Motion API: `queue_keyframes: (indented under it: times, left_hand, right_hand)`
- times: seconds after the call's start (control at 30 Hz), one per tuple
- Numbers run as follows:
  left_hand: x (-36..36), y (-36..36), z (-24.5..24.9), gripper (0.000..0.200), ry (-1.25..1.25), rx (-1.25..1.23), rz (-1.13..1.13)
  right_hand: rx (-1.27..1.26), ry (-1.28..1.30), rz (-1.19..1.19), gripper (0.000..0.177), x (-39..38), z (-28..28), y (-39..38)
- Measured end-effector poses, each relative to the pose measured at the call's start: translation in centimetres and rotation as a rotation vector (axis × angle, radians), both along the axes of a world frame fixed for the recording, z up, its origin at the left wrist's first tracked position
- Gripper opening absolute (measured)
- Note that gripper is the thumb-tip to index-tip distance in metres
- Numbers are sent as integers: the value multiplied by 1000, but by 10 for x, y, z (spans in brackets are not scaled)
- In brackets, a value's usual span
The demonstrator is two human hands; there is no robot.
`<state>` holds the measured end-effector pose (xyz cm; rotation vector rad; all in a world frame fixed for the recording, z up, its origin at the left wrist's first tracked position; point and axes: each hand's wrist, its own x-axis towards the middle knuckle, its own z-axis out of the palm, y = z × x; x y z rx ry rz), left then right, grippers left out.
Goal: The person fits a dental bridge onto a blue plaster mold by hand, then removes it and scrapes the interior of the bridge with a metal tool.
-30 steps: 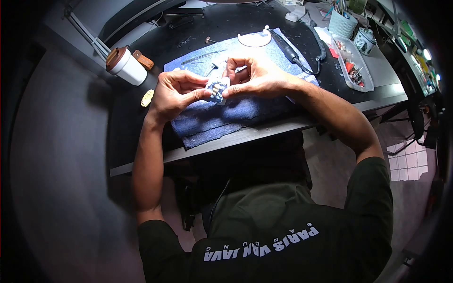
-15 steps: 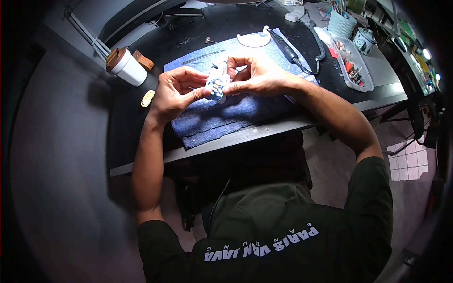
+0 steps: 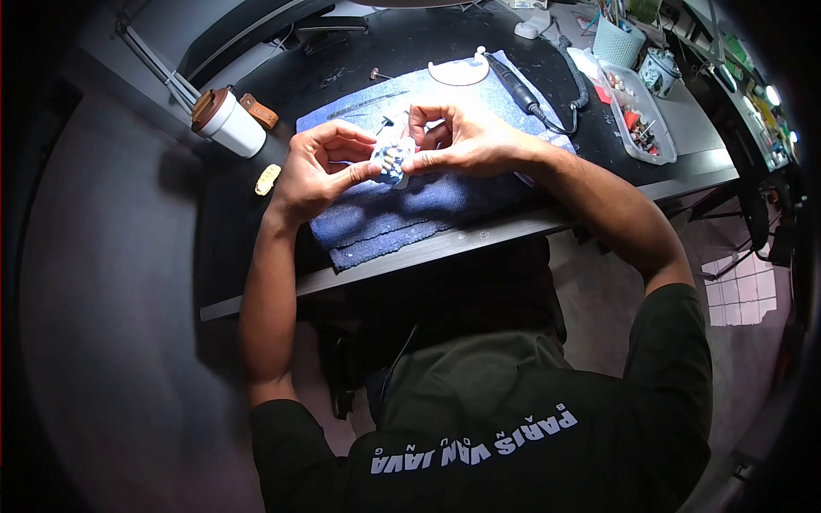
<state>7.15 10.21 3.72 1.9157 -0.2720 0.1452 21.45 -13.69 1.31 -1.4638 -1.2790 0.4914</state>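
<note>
My left hand (image 3: pixel 321 165) pinches the left side of a small clear plastic bag (image 3: pixel 391 159) between thumb and fingers. Small blue, white and tan pieces show through the bag; they are too tiny to name. On its right side, my right hand (image 3: pixel 449 141) also grips the bag, with thumb and index finger curled together. Both hands hold it just above a blue towel (image 3: pixel 376 224) under bright light. Glare washes out the bag's upper part.
A rotary handpiece (image 3: pixel 513 85) with a coiled cord lies on the towel's right, near a white curved piece (image 3: pixel 459 72). A plastic tray (image 3: pixel 660 147) of small parts is further right. At left stand a lidded white cup (image 3: pixel 235 130) and a yellowish lump (image 3: pixel 268 179).
The bag has tilted slightly between my fingers. My right hand has shifted a little to the left; my left hand has barely moved.
</note>
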Motion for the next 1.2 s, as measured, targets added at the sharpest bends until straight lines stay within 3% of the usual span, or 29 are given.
queue_keyframes:
  times: [0.27,1.2]
  left_hand:
    - [1,3,-2,39,-13,13,-9]
    - [1,2,-1,39,-3,7,-20]
  right_hand:
    - [-88,-7,-7,36,-5,7,-3]
    - [-13,-31,2,40,-1,0,0]
